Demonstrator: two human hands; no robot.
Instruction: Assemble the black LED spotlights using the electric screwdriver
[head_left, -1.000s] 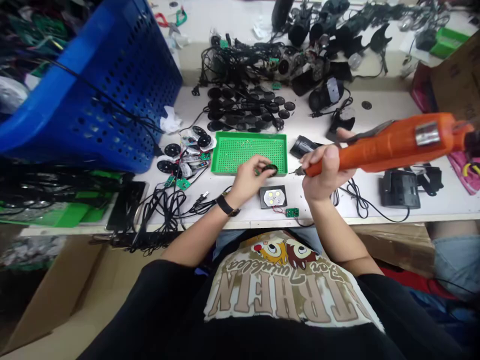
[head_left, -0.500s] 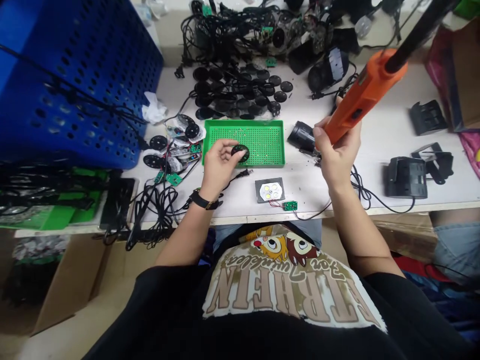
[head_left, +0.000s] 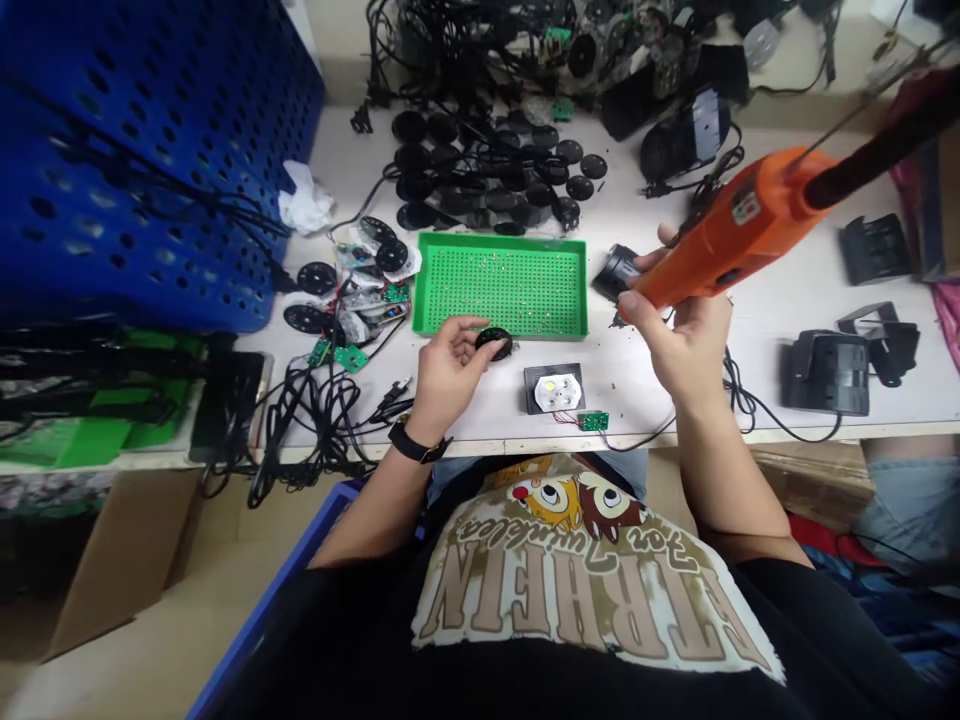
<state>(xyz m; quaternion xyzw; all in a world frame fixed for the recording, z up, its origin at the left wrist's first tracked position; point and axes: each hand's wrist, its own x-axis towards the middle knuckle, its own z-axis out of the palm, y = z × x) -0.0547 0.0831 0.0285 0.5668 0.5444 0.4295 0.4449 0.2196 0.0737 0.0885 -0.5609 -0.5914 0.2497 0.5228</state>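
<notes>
Between the thumb and fingers of my left hand (head_left: 454,370) is a round black disc with holes (head_left: 493,344), held just over the front edge of the green perforated tray (head_left: 442,318). Small screws lie scattered in that tray. My right hand (head_left: 690,345) is wrapped round an orange electric screwdriver (head_left: 750,230), its tip angled down to the left. Near that tip a black cylindrical lamp housing (head_left: 618,270) lies on the table. A black square part bearing a white LED plate (head_left: 558,391) rests in front of me, wired to a small green circuit board (head_left: 594,421).
At the left stands a blue perforated crate (head_left: 187,180). Black discs and cables (head_left: 480,170) are piled behind the tray, and tangled black cords (head_left: 307,420) lie to its left. Black lamp housings (head_left: 829,370) and brackets sit at the right. A person's leg (head_left: 907,500) shows at the right edge.
My left hand has brought the disc toward me, from over the tray to its front edge. The screwdriver has tilted further over to the right in my right hand and come lower.
</notes>
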